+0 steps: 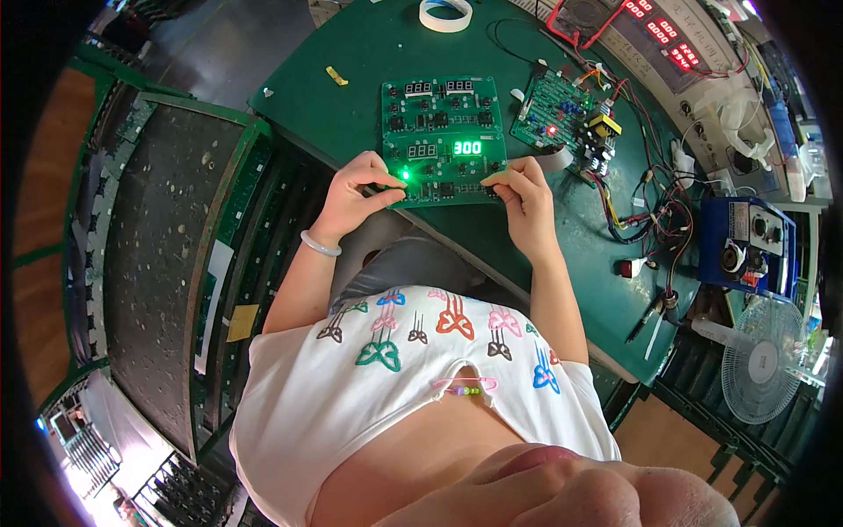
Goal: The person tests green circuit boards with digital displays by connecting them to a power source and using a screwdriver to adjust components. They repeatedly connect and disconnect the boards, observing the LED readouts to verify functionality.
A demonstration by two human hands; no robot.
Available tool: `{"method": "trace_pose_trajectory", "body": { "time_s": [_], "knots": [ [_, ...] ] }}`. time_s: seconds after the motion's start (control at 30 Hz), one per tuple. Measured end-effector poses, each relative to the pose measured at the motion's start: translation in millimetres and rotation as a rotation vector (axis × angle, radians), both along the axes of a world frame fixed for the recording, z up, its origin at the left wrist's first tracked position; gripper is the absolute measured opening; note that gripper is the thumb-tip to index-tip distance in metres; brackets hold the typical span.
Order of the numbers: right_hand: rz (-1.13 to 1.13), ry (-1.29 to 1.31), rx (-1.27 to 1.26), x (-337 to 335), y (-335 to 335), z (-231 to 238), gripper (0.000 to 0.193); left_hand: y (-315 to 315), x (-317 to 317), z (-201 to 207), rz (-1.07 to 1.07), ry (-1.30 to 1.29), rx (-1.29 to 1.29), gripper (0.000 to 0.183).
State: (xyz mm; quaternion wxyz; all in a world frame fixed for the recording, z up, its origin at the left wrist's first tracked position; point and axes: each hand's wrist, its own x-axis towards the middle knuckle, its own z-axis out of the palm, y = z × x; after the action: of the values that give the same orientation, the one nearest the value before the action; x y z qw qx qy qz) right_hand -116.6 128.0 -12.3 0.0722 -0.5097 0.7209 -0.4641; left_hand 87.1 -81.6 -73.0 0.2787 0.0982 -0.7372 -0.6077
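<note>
A green circuit board (457, 169) lies near the table's front edge. One of its displays glows green, the other is dark, and a green light shines near its left end. My left hand (358, 198) pinches its lower left corner between thumb and forefinger. At the lower right corner my right hand (524, 198) has thumb and forefinger closed on the edge; what small part lies under the fingertips is hidden. A similar unlit board (442, 105) adjoins it on the far side. A grey ribbon cable (555, 160) runs from beside my right hand toward a second, wired circuit board (551, 119).
On the green table (307, 79) are a tape roll (445, 15) and a yellow scrap (336, 76). Tangled wires (645, 198) lie at right, beside a blue-cased device (749, 241) and a fan (762, 362). An instrument panel (663, 44) stands behind; a dark-topped rack (167, 237) stands left.
</note>
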Motion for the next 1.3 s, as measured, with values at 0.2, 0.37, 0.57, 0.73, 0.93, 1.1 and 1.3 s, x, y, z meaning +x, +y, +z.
{"method": "trace_pose_trajectory", "body": {
  "time_s": [0.2,0.37,0.57,0.73,0.93,1.1,1.3],
  "knots": [
    [-0.008,-0.006,0.01,1.3,0.0,2.7,0.017,0.0,-0.2,1.4,-0.014,0.017,0.017,0.018],
    [-0.058,-0.073,0.015,0.3,1.8,2.2,0.016,0.2,0.4,2.5,-0.01,0.007,0.007,0.018],
    [-0.092,-0.131,0.006,-0.2,1.2,-0.7,0.013,0.5,0.2,2.1,-0.003,-0.002,0.002,0.019],
    [-0.124,-0.082,0.004,-0.2,0.2,-1.3,0.014,-0.5,0.3,0.6,0.001,0.007,-0.022,0.019],
    [-0.152,-0.078,-0.006,0.3,-2.2,-1.9,0.021,0.6,-0.6,3.4,0.002,0.001,-0.021,0.019],
    [-0.165,-0.066,-0.006,0.1,-4.2,-0.6,0.028,0.8,-0.3,2.1,-0.003,-0.005,0.011,0.019],
    [-0.196,-0.022,0.0,0.8,-6.9,-2.7,0.031,1.0,-0.7,1.4,-0.024,0.023,0.018,0.019]
  ]
}}
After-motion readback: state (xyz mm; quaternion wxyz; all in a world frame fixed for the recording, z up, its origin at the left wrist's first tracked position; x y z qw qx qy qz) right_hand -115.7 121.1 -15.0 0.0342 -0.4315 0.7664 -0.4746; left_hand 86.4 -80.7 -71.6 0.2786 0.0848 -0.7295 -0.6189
